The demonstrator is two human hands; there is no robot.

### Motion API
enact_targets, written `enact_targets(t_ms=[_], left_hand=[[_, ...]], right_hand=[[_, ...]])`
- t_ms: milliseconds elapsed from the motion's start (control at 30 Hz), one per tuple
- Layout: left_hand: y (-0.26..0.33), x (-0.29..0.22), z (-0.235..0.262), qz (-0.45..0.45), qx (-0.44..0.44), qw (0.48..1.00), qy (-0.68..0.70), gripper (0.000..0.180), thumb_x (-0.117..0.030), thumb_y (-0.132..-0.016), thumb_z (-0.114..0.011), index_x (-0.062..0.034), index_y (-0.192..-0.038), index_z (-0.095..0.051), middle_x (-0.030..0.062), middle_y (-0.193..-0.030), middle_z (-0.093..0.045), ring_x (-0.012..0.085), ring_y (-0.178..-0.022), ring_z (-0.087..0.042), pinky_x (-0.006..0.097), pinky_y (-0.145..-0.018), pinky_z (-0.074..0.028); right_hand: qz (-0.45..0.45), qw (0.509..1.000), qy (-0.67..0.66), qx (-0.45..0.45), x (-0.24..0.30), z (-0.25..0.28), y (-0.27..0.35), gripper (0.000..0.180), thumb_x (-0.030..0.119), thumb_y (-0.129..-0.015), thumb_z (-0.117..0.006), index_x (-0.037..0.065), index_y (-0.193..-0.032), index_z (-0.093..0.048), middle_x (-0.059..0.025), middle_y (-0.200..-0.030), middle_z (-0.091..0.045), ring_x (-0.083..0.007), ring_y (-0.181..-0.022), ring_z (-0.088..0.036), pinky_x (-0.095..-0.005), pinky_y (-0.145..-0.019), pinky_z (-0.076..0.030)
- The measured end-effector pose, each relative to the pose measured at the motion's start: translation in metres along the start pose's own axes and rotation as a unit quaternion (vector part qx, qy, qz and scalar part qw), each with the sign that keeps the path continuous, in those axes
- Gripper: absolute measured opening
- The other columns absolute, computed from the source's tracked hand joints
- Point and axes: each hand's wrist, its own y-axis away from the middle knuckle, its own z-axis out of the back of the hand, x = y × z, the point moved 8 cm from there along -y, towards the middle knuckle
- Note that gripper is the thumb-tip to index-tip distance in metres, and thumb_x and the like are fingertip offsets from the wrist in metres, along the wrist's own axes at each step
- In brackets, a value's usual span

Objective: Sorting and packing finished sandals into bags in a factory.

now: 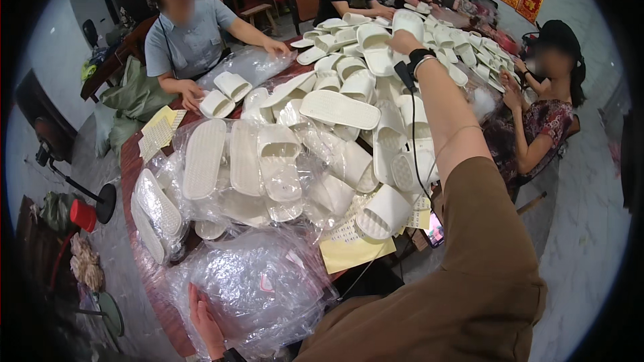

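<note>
My right arm stretches far across the table, and my right hand (pixel 404 41) grips a white slide slipper (pixel 408 23) at the top of a large heap. Much of the grip is hidden behind the back of the hand. Down at the near left, my left hand (pixel 206 322) lies with straight fingers against a stack of clear plastic bags (pixel 248 288), holding nothing. Just beyond that stack are white slippers packed in clear bags (pixel 204 159). A loose white slipper (pixel 384 212) rests on yellow sticker sheets (pixel 355 255) near the table's front edge.
Across the table a person in a light blue shirt (pixel 184 37) handles a clear bag beside a pair of slippers (pixel 226 94). Another person (pixel 543 107) sits at the right. A dark cable (pixel 416 141) hangs from my right wrist. A lit phone (pixel 435 229) lies below my right forearm.
</note>
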Motion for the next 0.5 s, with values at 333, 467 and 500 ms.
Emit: enact_targets(t_ms=[333, 467, 500], left_hand=[[0.005, -0.016, -0.014, -0.036, 0.016, 0.999, -0.008, 0.046, -0.009, -0.100, -0.033, 0.0042, -0.144, -0.036, 0.0100, -0.155, -0.031, 0.0195, -0.142, -0.030, 0.032, -0.117, -0.025], [0.008, -0.027, -0.020, -0.042, 0.009, 0.997, -0.061, 0.047, -0.010, -0.101, -0.034, 0.0039, -0.145, -0.035, 0.0105, -0.154, -0.032, 0.0200, -0.142, -0.029, 0.033, -0.118, -0.024], [0.009, -0.026, -0.019, -0.040, 0.009, 0.997, -0.062, 0.047, -0.010, -0.101, -0.034, 0.0039, -0.145, -0.035, 0.0105, -0.154, -0.032, 0.0200, -0.142, -0.029, 0.033, -0.118, -0.024]], right_hand=[[0.114, 0.988, 0.004, 0.101, 0.003, -0.044, 0.092, 0.051, 0.037, -0.084, -0.063, 0.003, -0.123, -0.064, -0.0204, -0.124, -0.062, -0.0362, -0.115, -0.058, -0.0408, -0.101, -0.043], [0.174, 0.979, -0.061, 0.082, 0.011, -0.012, 0.118, 0.040, 0.029, -0.085, -0.064, 0.002, -0.113, -0.068, -0.0185, -0.109, -0.068, -0.0315, -0.100, -0.064, -0.0400, -0.088, -0.049], [0.201, 0.970, -0.112, 0.072, 0.020, -0.003, 0.130, 0.035, 0.027, -0.085, -0.065, 0.001, -0.109, -0.069, -0.0178, -0.103, -0.070, -0.0299, -0.095, -0.066, -0.0394, -0.083, -0.051]])
